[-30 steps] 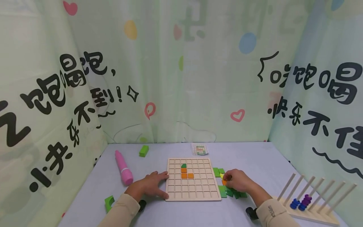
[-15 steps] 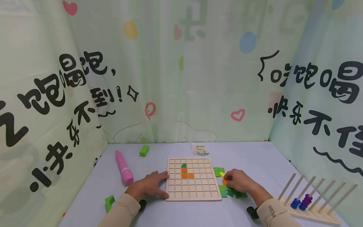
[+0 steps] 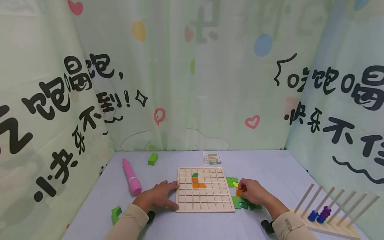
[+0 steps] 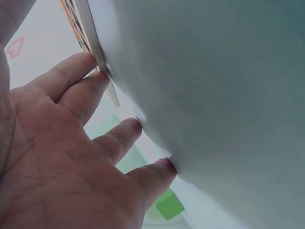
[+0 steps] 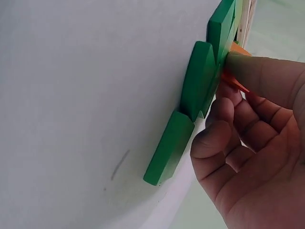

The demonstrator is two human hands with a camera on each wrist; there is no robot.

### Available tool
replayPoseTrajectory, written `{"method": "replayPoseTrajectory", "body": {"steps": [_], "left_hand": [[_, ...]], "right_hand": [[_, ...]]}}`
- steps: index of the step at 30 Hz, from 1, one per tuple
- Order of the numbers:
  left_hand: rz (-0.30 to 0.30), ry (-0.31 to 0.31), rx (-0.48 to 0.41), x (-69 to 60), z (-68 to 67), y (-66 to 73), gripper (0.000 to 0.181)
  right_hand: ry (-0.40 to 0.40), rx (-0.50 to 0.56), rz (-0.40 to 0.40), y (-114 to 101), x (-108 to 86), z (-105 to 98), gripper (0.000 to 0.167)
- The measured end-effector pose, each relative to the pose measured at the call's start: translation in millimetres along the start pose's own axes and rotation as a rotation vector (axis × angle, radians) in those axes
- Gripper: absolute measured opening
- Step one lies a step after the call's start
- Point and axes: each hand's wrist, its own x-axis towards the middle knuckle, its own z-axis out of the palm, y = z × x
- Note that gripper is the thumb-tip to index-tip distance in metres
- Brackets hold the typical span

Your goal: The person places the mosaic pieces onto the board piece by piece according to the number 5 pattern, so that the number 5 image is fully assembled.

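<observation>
Orange tile, seen from the head, is just right of the board, between it and the desk's right edge, its right side pinched by the right grip. A yellow piece sits just beyond it, towards the desk's far edge, and dark green tiles bunch on its near side, so the pull is best made straight up before any sideways travel, to leave the neighbours unstirred. The left grip is spread against the board's left edge, thumb by the near-left corner; a light, even touch there should be enough, since a hard push could slide the board and jolt the laid tiles. From the left wrist, two fingertips touch the board's edge while the other two seem to rest on the desk, which looks a sound brace, best with the desk taking the weight. From the right wrist, thumb and fingers pinch the orange tile, which seems tilted and is largely covered by the thumb; whether it is clear of the desk I cannot tell. Dark green tiles lie hard by the thumb, so the safer course is to hold the tile by its edges, the other fingers tucked clear, and level it before lowering.
</observation>
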Motion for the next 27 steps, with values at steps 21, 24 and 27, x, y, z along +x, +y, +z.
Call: {"method": "replayPoseTrajectory", "body": {"steps": [21, 24, 27], "left_hand": [[0.023, -0.003, -0.006, 1.9, 1.1, -4.2, 0.087], [0.027, -0.006, -0.010, 2.1, 1.2, -4.7, 0.087], [0.027, -0.007, -0.014, 1.7, 1.0, -4.8, 0.086]], "right_hand": [[0.035, 0.175, -0.026, -19.9, 14.5, 5.5, 0.008], [0.023, 0.200, -0.031, -24.3, 18.8, 9.5, 0.008], [0.010, 0.214, -0.052, -29.9, 22.9, 12.8, 0.008]]}}
